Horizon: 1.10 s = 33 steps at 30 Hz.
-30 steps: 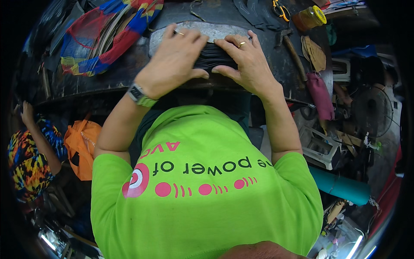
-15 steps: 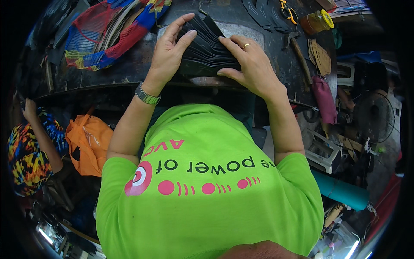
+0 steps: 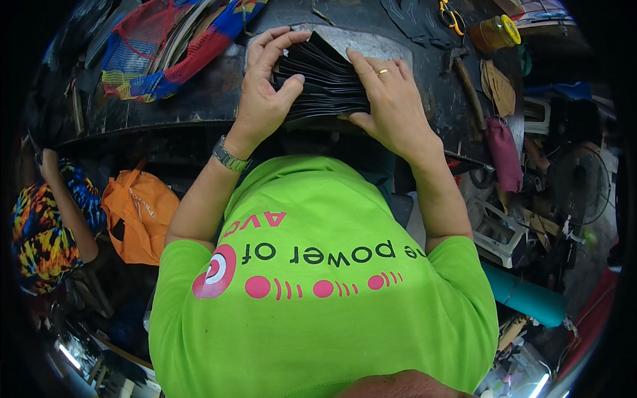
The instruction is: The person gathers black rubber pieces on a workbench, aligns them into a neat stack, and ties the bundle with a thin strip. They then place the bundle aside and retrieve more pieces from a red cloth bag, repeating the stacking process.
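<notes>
Holding sheets, right hand, left hand (touching)

Worn dark table with a scuffed front edge, kinda bowed by the fisheye. Off to the right there's a pale plastic stool, a round fan behind it, and a grey floor that's pretty cluttered. Something red runs up the right side, can't tell if it's wall or cloth. Bright light tubes glare in both bottom corners.
</notes>
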{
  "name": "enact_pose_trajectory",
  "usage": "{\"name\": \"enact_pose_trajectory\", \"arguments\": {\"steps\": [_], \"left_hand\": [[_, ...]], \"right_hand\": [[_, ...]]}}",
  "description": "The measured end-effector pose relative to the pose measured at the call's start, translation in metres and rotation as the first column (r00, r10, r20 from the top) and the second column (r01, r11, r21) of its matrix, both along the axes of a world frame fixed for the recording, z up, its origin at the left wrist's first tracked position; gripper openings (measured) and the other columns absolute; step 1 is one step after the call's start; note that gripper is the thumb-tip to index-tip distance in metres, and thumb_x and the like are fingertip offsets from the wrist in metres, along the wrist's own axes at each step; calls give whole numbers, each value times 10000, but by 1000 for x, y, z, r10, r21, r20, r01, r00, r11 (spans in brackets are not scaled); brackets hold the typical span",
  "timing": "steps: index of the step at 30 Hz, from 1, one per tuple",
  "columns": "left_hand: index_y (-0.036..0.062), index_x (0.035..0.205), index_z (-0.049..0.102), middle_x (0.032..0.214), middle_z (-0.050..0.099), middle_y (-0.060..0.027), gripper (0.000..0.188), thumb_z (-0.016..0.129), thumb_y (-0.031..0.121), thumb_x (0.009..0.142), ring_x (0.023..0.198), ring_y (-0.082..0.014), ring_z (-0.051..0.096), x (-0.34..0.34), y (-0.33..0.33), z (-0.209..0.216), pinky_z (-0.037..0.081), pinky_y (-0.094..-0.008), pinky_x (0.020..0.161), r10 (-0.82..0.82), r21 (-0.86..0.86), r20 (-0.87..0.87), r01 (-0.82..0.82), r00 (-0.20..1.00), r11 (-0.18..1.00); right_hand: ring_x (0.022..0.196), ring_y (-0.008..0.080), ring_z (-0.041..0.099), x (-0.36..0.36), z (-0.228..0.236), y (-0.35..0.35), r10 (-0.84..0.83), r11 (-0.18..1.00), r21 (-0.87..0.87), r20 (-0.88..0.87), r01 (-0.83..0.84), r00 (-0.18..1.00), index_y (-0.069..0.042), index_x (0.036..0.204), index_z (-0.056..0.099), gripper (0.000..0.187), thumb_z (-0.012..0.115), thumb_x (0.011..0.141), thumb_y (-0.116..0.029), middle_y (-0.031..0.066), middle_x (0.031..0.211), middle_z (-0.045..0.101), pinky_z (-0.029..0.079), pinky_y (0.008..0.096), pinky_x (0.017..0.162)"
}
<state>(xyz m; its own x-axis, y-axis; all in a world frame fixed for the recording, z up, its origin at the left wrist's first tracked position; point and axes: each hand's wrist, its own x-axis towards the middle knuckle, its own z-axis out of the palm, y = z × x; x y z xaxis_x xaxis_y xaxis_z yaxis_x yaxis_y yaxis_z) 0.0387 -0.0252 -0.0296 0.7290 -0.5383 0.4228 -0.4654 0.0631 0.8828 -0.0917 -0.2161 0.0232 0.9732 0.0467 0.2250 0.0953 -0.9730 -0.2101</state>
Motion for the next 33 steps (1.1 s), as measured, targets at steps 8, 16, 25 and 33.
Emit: {"name": "enact_pose_trajectory", "arguments": {"steps": [8,16,25,33], "left_hand": [[101,1507,474,1544,429,-137,708,618,-20,824,1437,-252,414,2,-5,-4,307,-374,1202,-207,-73,-165,198,964,978],[104,1336,636,1468,514,-159,502,743,96,845,1392,-324,463,6,5,11,337,-408,1186,-169,85,129,159,977,984],[137,1125,753,1289,639,-56,289,792,151,839,1277,-294,547,-5,25,29,328,-530,1175,-192,409,551,-63,812,910],[132,1212,724,1195,618,-49,375,793,171,846,1213,-254,588,-16,23,34,316,-548,1180,-186,445,628,-152,756,882]], "right_hand": [[1248,324,584,11,6,6,-96,958,-275,-48,79,994,-6,1426,494,973,924,656,-418,170,1243,649,234,670,1189],[1211,328,599,15,7,3,-31,967,-256,-94,6,995,-9,1456,442,952,901,712,-387,170,1193,657,289,630,1160],[1246,352,574,15,10,4,-71,979,-202,-201,30,977,-67,1513,393,940,880,743,-298,166,1277,617,332,580,1158],[1250,357,574,14,6,4,-74,984,-176,-182,42,980,-75,1511,393,930,878,746,-287,172,1281,619,332,579,1161]]}}
